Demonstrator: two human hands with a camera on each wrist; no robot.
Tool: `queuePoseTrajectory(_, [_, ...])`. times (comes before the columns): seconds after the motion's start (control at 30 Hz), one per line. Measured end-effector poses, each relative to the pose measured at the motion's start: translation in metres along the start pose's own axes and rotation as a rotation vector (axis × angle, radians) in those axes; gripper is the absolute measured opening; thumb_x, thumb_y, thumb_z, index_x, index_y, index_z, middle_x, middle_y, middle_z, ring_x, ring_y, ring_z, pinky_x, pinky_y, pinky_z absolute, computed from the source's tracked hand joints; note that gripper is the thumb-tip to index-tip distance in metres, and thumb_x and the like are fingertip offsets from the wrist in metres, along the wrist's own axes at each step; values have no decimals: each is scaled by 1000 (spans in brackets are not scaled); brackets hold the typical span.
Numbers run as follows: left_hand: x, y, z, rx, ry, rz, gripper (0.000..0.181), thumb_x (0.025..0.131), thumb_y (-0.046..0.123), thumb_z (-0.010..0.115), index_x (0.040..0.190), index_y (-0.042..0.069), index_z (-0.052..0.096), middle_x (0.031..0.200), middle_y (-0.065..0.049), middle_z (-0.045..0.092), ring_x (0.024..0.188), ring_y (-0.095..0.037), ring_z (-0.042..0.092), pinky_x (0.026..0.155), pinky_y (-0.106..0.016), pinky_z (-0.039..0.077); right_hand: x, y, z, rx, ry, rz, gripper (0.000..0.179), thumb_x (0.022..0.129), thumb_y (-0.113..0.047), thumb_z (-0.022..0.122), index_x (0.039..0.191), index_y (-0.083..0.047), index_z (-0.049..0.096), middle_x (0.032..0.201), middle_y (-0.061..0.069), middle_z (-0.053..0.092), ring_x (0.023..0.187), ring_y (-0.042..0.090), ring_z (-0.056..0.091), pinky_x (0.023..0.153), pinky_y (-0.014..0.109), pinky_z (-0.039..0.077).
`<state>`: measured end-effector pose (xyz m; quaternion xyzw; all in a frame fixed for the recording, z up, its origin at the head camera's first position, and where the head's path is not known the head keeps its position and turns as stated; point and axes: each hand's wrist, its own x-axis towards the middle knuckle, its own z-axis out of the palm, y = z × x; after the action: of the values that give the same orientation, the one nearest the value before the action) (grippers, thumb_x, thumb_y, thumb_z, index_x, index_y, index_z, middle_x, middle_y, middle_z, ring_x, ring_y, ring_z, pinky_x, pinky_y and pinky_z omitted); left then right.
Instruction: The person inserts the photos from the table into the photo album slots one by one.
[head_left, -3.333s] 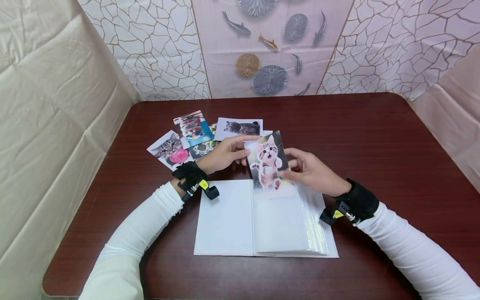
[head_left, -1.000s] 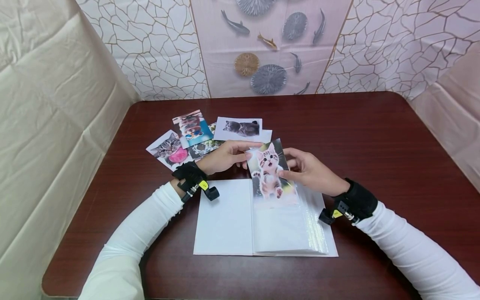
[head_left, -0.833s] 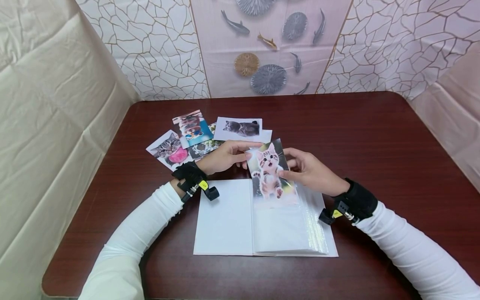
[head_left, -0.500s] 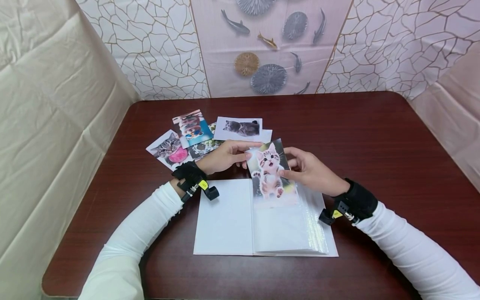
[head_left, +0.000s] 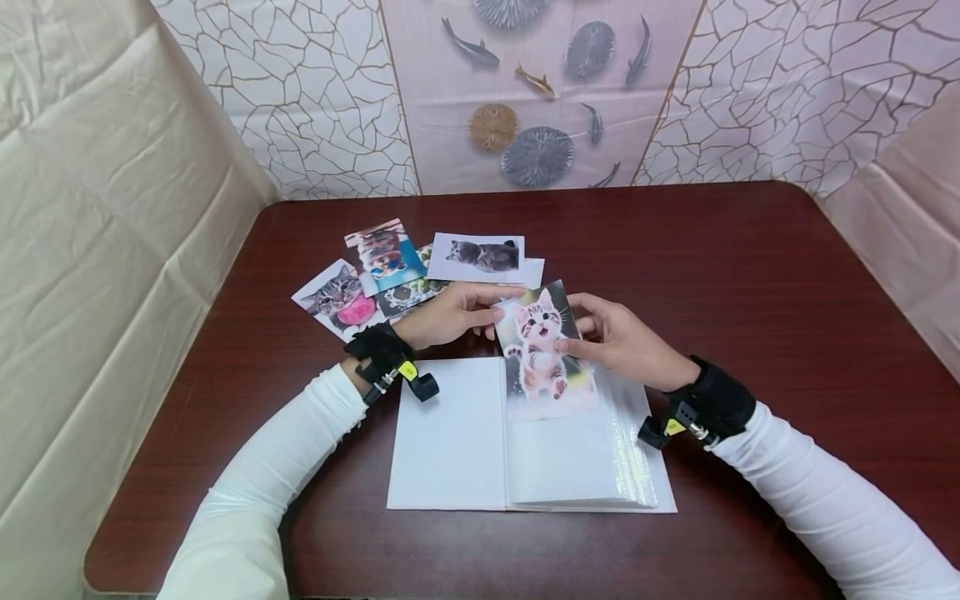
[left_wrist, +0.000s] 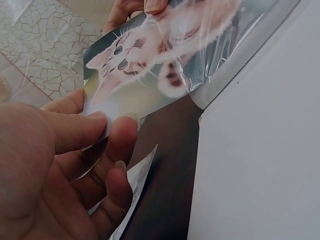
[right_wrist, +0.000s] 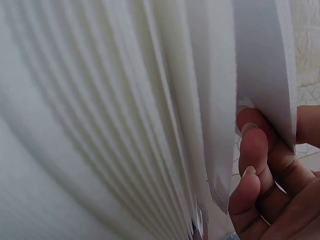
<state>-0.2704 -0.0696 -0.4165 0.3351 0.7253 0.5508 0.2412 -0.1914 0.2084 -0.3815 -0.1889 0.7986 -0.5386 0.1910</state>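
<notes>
A kitten photo stands tilted over the upper part of the open white photo album. Its lower part lies under clear plastic, with a sheen plain in the left wrist view. My left hand pinches the photo's upper left corner between thumb and fingers. On the other side my right hand pinches the right edge, thumb in front and fingers behind. From the right wrist, the curled fingers appear behind a raised page, beside the fanned album pages; the photo's front is hidden there.
Behind the left hand lie several loose prints: a cat with a pink ball, a blue-toned print and a grey cat print. The dark wooden table meets a patterned curtain at the back.
Since the oldest frame, the kitten photo has slid down toward the album page, its lower edge now further into the sleeve. Both hands keep their grip; over the last second motion is slight.
</notes>
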Motion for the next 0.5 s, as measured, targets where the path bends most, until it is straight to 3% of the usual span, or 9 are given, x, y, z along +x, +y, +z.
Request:
queuePoseTrajectory(0.37, [0,0,1,26,-17,-12,40,106,8,52,146,11,55,126,-9,66,77,-22,62,71,-26,51,1,2,-1,7,-2,8,61,95,0,67,148,0,36,113,26,72,89,12,74,79,23,58])
queuePoseTrajectory(0.5, [0,-1,1,33,-28,-6,40,106,8,52,146,10,55,116,-9,68,77,-23,62,69,-26,50,1,3,-2,9,-2,2,63,96,-1,67,149,0,33,112,26,72,88,12,74,77,22,57])
